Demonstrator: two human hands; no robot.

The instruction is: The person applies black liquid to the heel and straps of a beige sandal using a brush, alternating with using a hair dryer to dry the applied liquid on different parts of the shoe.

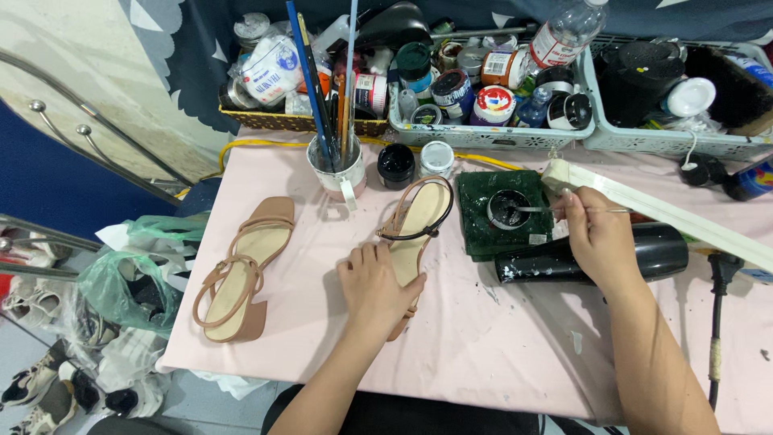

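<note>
Head view: hairdryer beside right hand.

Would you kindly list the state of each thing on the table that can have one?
Left hand: pressed flat on a sandal.
Sandal under it: lying flat, strap buckled.
Second sandal: lying apart, untouched.
Right hand: gripping a thin brush.
Brush: tip in the small tin.
Small tin: open.
Black jar: open.

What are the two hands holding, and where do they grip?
The right hand pinches a thin brush near its back end, tip in the paint jar. The left hand presses flat on a tan sandal, around its middle.
</note>
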